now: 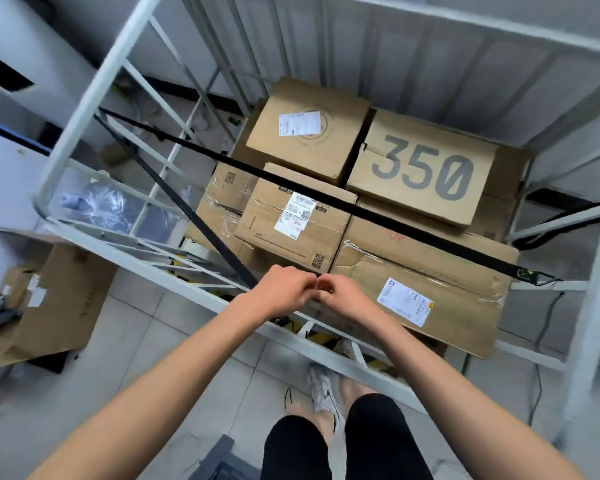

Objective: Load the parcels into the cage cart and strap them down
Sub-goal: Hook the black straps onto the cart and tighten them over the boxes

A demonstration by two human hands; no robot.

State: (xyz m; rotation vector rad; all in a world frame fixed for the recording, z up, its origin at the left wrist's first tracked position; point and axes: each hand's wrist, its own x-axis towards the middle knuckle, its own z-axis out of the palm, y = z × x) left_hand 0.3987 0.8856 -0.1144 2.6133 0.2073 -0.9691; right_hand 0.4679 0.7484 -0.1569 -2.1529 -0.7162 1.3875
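white metal cage cart (94, 98) on pale tiled floor (222, 375) holds brown cardboard parcels (291, 237) stacked close together; another brown cardboard box (59, 299) lies on the floor beside it.

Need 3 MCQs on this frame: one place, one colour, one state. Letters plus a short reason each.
1. Where in the cage cart is the box printed 350?
A. Front left
B. Back right, on top
C. Buried under the stack

2. The cross strap and diagonal strap are:
A. Yellow
B. White
C. Black

3. The left hand and right hand are:
A. Together at the cart's front, fingers curled
B. Flat on separate boxes
C. Hanging at the sides

Key:
1 B, its printed top lies uncovered at the back right.
2 C, both read black against the cardboard.
3 A, they meet where the diagonal strap ends.
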